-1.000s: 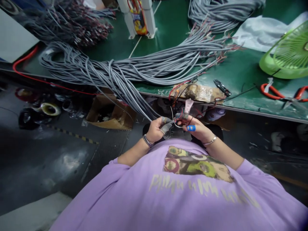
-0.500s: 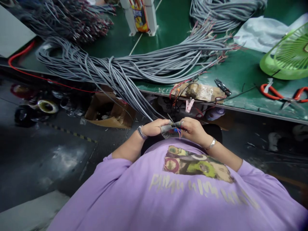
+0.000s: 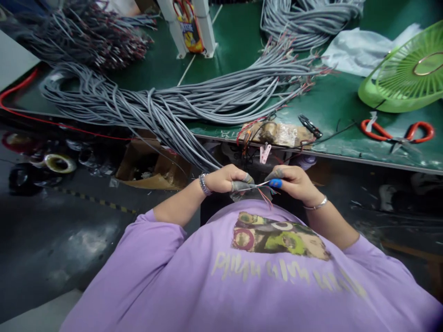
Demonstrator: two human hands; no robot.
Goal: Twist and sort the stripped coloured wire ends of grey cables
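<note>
My left hand [image 3: 226, 179] is closed on the end of a grey cable [image 3: 194, 145] that runs down from the big bundle [image 3: 166, 103] on the green bench [image 3: 332, 110]. Thin coloured wires [image 3: 262, 188] stick out of that cable end. My right hand [image 3: 294, 182] pinches these wires, with a blue cap on one fingertip and grey wraps on others. Both hands are held close together just in front of my purple shirt, below the bench edge.
On the bench lie orange-handled scissors [image 3: 398, 133], a green fan [image 3: 404, 76], black clippers [image 3: 309, 125], a clear bag [image 3: 360, 48] and more cable bundles [image 3: 304, 18]. A pink clip [image 3: 265, 153] hangs at the bench edge. A cardboard box [image 3: 148, 166] and tape rolls [image 3: 58, 162] sit on the floor.
My hands have drawn a little apart, the right one pulling thin wires out to the right from the cable end. The view has shifted slightly.
</note>
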